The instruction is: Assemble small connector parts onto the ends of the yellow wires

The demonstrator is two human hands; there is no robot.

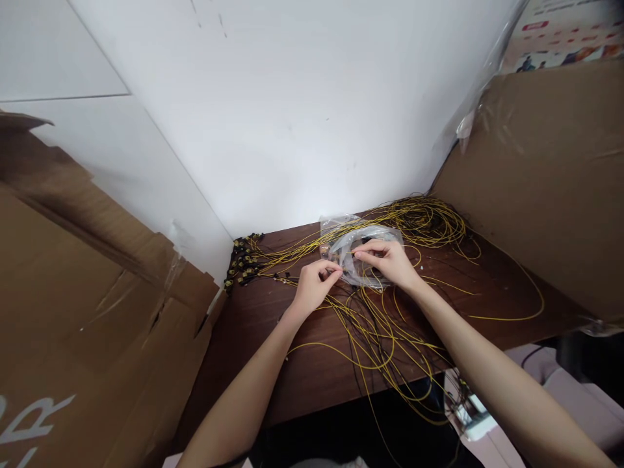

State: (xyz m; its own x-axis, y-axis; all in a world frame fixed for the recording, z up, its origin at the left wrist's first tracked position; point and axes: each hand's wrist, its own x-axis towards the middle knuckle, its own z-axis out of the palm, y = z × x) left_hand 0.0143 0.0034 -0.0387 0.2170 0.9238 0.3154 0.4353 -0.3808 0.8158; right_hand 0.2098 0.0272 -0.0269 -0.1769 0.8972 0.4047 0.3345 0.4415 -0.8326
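The dark connectors (238, 263) clustered at the left end of the spread look small and hard, the surest place to take hold of a single lead, though a tug there could strain the joint. From them the yellow wires (292, 250), with black ones among them, run rightward across the back of the table; they should be light, springy and quick to tangle. The left hand (312, 285) is pinched narrow at thumb and forefinger, on what seems to be a wire's end (the tip is too small to be sure of). Just right of it, the right hand (387, 261) pinches a thin yellow strand over a clear plastic bag (336, 224), which looks soft and slippery. A loose bundle (390, 367) fans out below both hands and droops over the near edge, where its own weight might drag it; farther right, the looped coil (431, 221) would best be lifted whole. As for the surface, the brown table (292, 383) looks smooth and hard, walled in by a cardboard box (97, 325) at left, a white wall (292, 130) behind and another carton (546, 182) at right.
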